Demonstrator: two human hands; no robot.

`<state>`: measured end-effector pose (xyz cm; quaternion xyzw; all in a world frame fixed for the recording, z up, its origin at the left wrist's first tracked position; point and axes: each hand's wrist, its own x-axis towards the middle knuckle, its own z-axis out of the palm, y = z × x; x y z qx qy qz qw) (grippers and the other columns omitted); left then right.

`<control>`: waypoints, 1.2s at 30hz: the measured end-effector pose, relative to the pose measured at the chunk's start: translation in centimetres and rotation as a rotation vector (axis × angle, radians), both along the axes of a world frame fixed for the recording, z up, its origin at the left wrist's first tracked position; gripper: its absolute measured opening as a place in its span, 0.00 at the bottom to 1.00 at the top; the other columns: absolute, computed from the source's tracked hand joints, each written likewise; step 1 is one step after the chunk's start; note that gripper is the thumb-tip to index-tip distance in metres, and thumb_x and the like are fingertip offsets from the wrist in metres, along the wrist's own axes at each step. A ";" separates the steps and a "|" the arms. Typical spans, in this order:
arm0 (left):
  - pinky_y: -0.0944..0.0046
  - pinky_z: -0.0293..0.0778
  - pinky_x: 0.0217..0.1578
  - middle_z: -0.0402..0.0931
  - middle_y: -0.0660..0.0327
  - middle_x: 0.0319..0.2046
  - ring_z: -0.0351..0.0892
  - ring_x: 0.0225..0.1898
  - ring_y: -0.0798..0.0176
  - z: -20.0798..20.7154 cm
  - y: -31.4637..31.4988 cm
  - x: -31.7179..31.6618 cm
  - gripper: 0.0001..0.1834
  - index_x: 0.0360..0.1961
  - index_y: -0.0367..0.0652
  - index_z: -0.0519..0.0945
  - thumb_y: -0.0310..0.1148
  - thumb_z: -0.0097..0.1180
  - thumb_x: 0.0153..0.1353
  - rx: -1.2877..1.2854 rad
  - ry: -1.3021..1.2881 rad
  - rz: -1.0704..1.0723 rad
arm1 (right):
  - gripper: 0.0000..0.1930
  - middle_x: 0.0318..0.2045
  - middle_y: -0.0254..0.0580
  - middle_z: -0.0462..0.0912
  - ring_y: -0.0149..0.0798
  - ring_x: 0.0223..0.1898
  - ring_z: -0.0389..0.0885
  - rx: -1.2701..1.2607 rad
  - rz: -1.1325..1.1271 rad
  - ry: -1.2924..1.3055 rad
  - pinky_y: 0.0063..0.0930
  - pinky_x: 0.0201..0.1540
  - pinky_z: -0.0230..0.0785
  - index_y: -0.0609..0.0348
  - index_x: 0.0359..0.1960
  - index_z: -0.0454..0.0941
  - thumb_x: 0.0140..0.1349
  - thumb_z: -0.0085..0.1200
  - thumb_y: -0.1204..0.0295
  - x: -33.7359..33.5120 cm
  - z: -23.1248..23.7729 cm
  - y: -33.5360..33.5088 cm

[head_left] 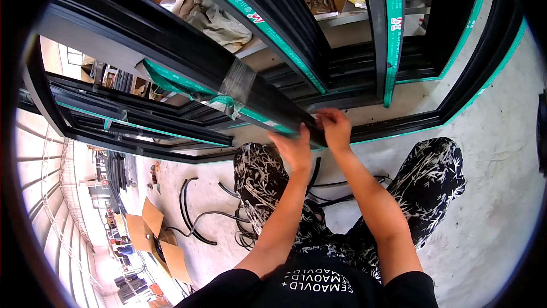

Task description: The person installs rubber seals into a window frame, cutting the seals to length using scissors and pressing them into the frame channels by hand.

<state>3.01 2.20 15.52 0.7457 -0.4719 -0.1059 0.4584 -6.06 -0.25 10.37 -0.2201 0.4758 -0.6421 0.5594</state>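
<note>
A long black frame profile [188,51] runs slantwise from the upper left to the middle, its near end between my hands. Green protective film [171,77] covers one side, torn and crumpled in places, and clear tape [235,83] wraps round the profile. My left hand [293,149] grips the left side of its near end, thumb pointing up along the face. On the opposite side, my right hand [335,128] has its fingers curled and pinched at the profile's edge. Whatever lies between those fingertips is too small to make out.
More black frames with green film [393,29] stand ahead and to both sides. Black flexible strips [196,217] lie curled on the pale floor by my legs, near an open cardboard box [149,228]. Beyond the frames are a crumpled plastic sheet [219,26] and boxed parts.
</note>
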 end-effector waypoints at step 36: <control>0.61 0.70 0.42 0.78 0.64 0.29 0.78 0.39 0.61 -3.6 -5.8 -1.1 0.02 0.25 0.48 0.80 0.32 0.58 0.50 0.317 -1.808 -1.478 | 0.13 0.25 0.31 0.79 0.27 0.24 0.76 0.643 -0.613 -1.258 0.18 0.25 0.70 0.54 0.36 0.73 0.68 0.61 0.61 7.5 -10.9 5.4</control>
